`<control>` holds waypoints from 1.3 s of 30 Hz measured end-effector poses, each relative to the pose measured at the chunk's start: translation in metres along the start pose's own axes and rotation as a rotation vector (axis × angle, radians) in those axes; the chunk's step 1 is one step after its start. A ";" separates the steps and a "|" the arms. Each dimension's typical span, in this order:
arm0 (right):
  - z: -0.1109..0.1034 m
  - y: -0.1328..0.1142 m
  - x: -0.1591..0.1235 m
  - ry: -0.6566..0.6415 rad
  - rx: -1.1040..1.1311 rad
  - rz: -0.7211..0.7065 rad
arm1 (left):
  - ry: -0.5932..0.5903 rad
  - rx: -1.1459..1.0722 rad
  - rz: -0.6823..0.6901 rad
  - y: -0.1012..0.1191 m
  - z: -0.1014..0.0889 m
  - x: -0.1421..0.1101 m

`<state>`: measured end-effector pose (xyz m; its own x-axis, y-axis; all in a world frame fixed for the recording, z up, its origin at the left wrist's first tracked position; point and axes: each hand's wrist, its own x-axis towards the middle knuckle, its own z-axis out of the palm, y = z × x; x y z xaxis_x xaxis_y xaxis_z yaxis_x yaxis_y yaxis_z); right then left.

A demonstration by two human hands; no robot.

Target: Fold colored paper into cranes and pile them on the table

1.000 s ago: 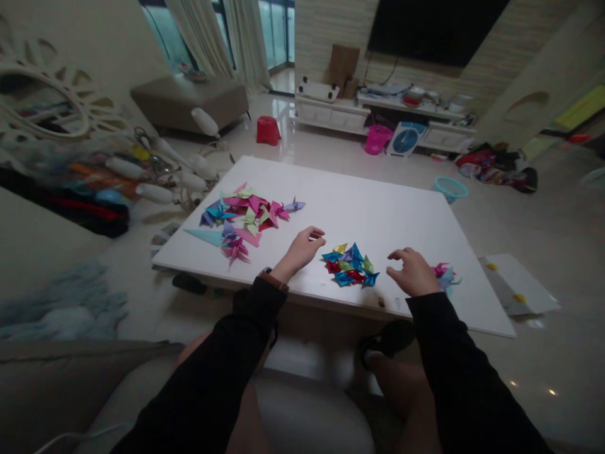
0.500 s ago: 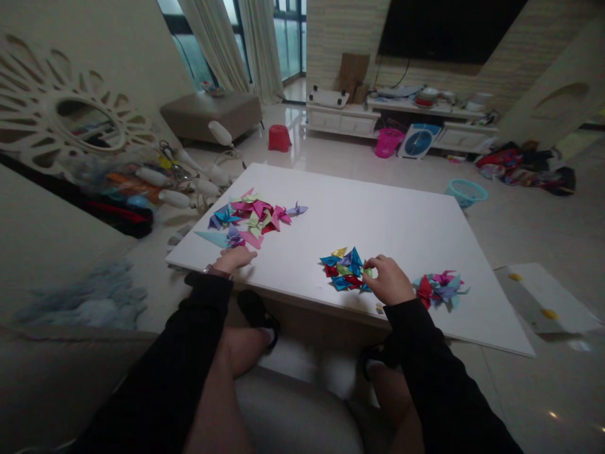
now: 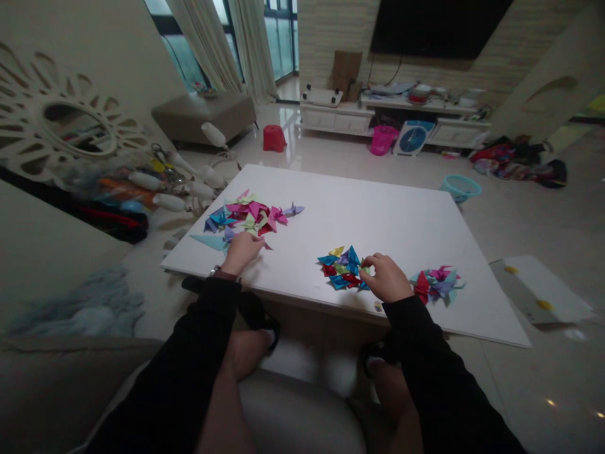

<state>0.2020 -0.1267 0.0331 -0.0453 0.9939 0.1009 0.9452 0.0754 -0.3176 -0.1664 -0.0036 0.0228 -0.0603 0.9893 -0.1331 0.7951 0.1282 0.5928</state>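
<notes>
A white low table (image 3: 387,221) carries three heaps of folded coloured paper pieces. My left hand (image 3: 241,251) lies on the near edge of the big left heap (image 3: 248,214), fingers curled over a piece there; what it grips is hidden. My right hand (image 3: 385,277) is at the right side of the middle heap (image 3: 343,268), thumb and fingers pinched on a small piece of it. A small third heap (image 3: 437,282) lies just right of that hand. Both arms wear black sleeves, and a watch sits on the left wrist.
My knees are under the table's near edge. Left of the table are white bottles (image 3: 161,189) and clutter on the floor. Behind stand a red stool (image 3: 275,137), a pink basket (image 3: 382,139), a teal basket (image 3: 460,187) and a TV cabinet. A white sheet (image 3: 539,296) lies at the right.
My left hand moved from the table's middle to the left heap. My right hand moved left from beside the small heap to the middle heap and pinched shut there.
</notes>
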 end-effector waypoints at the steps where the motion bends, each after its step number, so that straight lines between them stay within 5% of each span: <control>1: 0.000 -0.003 0.001 0.007 0.009 -0.003 | 0.003 -0.042 0.027 0.010 0.004 -0.003; 7: 0.003 -0.020 0.010 0.064 0.099 -0.047 | -0.129 -0.447 0.259 0.063 0.038 -0.025; 12: 0.009 -0.035 0.018 0.116 0.178 -0.089 | -0.228 -0.637 0.363 0.083 0.062 -0.039; 21: 0.015 -0.048 0.021 0.143 0.328 -0.184 | -0.103 -0.436 0.732 0.087 0.057 -0.059; 39: 0.014 -0.051 0.018 0.159 0.385 -0.235 | -0.190 -0.337 0.901 0.083 0.063 -0.056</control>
<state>0.1488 -0.1117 0.0382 -0.1649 0.9239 0.3454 0.7257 0.3507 -0.5919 -0.0590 -0.0527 0.0295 0.6063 0.7025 0.3727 0.2803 -0.6273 0.7265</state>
